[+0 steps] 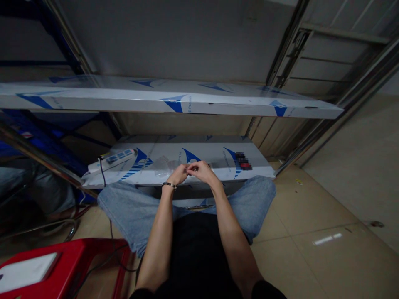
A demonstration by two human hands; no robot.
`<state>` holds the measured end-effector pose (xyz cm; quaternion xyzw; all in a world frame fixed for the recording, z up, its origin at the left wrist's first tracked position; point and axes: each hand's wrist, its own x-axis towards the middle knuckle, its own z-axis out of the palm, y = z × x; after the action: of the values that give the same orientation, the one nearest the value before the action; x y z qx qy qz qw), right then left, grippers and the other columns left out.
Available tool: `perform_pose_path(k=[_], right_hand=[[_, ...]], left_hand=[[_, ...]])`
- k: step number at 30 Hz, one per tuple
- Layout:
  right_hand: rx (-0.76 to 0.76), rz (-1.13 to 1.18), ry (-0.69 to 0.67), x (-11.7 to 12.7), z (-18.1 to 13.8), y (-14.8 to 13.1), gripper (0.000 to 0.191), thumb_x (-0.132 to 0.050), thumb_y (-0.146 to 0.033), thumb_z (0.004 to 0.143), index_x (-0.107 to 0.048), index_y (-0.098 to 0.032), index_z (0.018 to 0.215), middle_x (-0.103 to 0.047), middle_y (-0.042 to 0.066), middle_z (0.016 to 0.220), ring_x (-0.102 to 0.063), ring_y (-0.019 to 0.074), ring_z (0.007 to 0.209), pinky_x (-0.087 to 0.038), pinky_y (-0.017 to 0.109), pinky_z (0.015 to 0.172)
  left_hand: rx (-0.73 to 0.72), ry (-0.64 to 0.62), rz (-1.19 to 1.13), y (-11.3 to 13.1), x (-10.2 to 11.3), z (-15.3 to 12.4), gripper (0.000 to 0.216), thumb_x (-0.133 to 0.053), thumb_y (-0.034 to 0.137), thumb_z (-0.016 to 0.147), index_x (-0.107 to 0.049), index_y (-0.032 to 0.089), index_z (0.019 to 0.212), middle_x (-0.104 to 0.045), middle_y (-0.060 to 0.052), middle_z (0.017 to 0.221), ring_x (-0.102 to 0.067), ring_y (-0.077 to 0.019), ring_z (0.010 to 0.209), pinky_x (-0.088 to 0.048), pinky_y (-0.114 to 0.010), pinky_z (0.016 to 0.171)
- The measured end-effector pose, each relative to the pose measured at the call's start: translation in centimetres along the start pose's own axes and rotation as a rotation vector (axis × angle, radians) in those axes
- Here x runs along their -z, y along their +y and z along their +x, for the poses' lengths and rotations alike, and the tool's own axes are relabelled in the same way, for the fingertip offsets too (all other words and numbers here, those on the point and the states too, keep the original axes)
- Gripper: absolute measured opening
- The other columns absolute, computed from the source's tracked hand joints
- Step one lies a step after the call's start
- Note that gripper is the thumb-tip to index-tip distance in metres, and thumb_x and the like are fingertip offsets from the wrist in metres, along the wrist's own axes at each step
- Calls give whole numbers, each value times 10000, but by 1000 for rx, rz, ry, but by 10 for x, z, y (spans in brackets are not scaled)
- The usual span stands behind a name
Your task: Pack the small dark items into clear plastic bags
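Observation:
Close together over the front part of the lower film-covered shelf [212, 149], my two hands meet at the fingertips. The fingers of my left hand [180, 174], with a dark beaded bracelet [169, 185] at its wrist, are closed in a pinch. My right hand [202, 171] is curled against it, its fingers pinched too. Whatever sits between the fingertips is too small and dim to name. Clear plastic bags [162, 165] lie on the shelf just left of my hands. Toward the shelf's right end lies a small dark and red object, blurred out [243, 161].
An upper shelf [199, 104] runs across above my hands. At the lower shelf's left end lies a white power strip [120, 156] with a dark cable [102, 172]. A red stool [75, 253] bearing a white box-like item [28, 272] stands at lower left. Metal posts [299, 145] flank the shelves.

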<state>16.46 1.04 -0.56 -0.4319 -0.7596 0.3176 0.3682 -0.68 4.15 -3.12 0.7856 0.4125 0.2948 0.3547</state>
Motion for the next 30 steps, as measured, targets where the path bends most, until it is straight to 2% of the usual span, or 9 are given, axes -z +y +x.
perform_pose_path(k=[5, 9, 11, 14, 17, 19, 22, 26, 30], right_hand=[[-19, 69, -118, -1, 1, 10, 171, -683, -144, 813, -801, -167, 934, -784, 68, 933, -719, 200, 877, -513, 279, 810], [-62, 149, -231, 3, -1, 11, 153, -665, -176, 823, -803, -167, 889, -782, 56, 895, -711, 197, 849, -519, 284, 803], [-76, 172, -258, 7, -1, 9, 160, -646, -163, 818, -795, -167, 875, -773, 42, 884, -696, 184, 832, -511, 274, 792], [-39, 116, -360, 10, 0, 6, 172, -604, -85, 777, -754, -166, 799, -719, -8, 779, -637, 146, 749, -471, 231, 720], [-41, -46, -468, 9, 1, 4, 176, -583, -16, 716, -654, -170, 671, -564, -68, 601, -508, 100, 599, -379, 194, 593], [-81, -150, -483, 6, 2, 3, 183, -614, -5, 691, -598, -177, 632, -497, -83, 561, -437, 88, 545, -333, 199, 545], [-138, -227, -494, 1, 3, 3, 208, -708, -19, 663, -587, -186, 636, -511, -77, 578, -420, 89, 536, -328, 210, 532], [-165, -225, -518, 1, 5, 5, 209, -817, -91, 647, -631, -185, 668, -567, -61, 635, -465, 105, 578, -360, 222, 568], [-142, -155, -559, 4, 5, 14, 232, -851, -120, 610, -626, -179, 602, -535, -79, 580, -448, 95, 559, -343, 210, 558]], left_hand=[[81, -62, 71, -5, -2, -5, 89, -594, 195, 681, -676, 165, 699, -644, -23, 648, -563, -180, 637, -404, -266, 614], [126, -81, 95, -2, -2, -7, 128, -617, 217, 692, -587, 183, 572, -560, -1, 550, -514, -162, 572, -361, -261, 570], [134, -83, 80, -1, -3, -7, 115, -626, 216, 687, -594, 180, 582, -562, -1, 547, -516, -164, 564, -363, -262, 561], [86, -79, 21, 3, -6, -4, 33, -624, 183, 668, -652, 166, 674, -637, -19, 624, -564, -183, 616, -415, -269, 597], [10, -83, -53, 9, -12, -1, 127, -594, 137, 641, -670, 159, 741, -693, -41, 722, -598, -191, 671, -458, -277, 650], [-26, -86, -78, 13, -16, 0, 174, -571, 117, 618, -667, 156, 759, -697, -44, 744, -601, -187, 682, -462, -268, 649], [-38, -103, -57, 18, -18, 0, 178, -552, 110, 588, -658, 153, 723, -667, -33, 695, -581, -176, 653, -445, -254, 611], [-30, -115, -67, 21, -20, 0, 189, -556, 119, 584, -678, 147, 725, -684, -41, 703, -585, -176, 655, -449, -253, 599], [32, -151, -71, 17, -28, -1, 151, -589, 120, 598, -687, 148, 710, -702, -48, 689, -573, -166, 614, -444, -251, 573]])
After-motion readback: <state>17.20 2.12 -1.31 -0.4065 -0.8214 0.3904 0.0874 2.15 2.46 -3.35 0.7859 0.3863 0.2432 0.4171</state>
